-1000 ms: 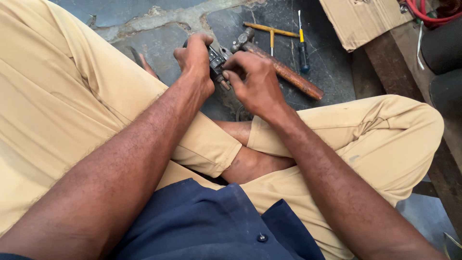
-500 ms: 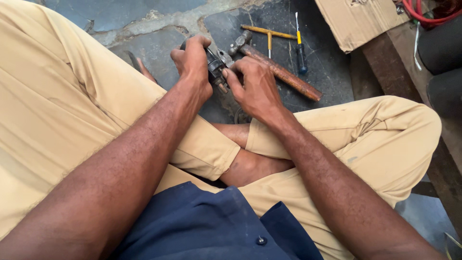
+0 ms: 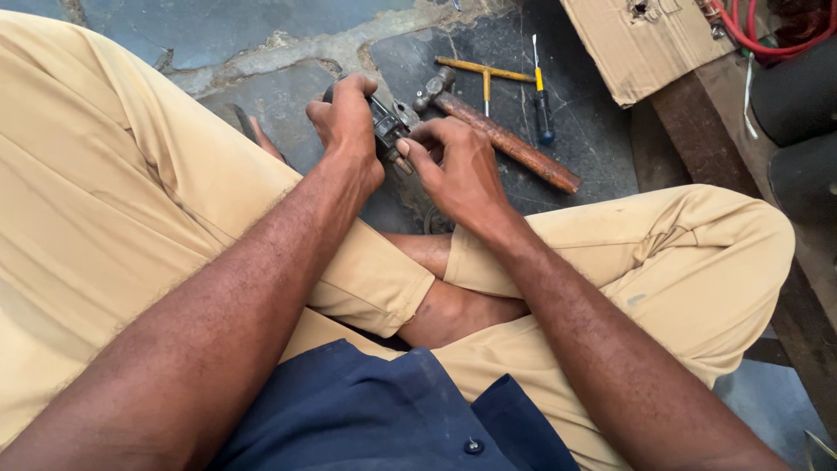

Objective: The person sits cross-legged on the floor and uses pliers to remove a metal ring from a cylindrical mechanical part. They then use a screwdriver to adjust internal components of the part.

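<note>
Small dark metal part (image 3: pixel 388 133) between both hands, left hand (image 3: pixel 349 118) clenched around it, right hand (image 3: pixel 458 166) pinching its edge.

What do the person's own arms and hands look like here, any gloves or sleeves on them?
Both arms are bare from the near edge of the view down to the fingers: no sleeves, gloves, watch or bands. The left hand and right hand show no rings that I can make out. Fine hair covers the forearms. Clothing nearby: tan trousers and a dark blue buttoned shirt.

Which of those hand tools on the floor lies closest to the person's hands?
The hammer with the reddish-brown handle: its metal head sits right beside the right hand. The yellow T-shaped tool and blue-handled screwdriver lie farther off.
</note>
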